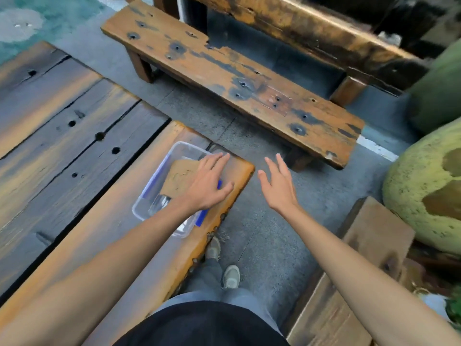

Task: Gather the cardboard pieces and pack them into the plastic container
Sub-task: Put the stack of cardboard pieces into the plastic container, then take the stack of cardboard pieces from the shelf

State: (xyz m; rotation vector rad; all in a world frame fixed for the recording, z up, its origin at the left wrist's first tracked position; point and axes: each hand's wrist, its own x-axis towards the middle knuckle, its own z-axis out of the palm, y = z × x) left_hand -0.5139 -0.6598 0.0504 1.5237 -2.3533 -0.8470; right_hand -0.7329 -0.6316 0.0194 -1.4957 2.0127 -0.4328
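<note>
Inside the clear container, at the counter's near corner, a brown cardboard piece lies tilted against the far rim. Left hand rests flat on it, fingers straight and released. Blue clips show on the container's sides. Right hand hovers beside the counter above the floor, fingers spread, grasping nothing. Beyond stands a worn wooden bench.
</note>
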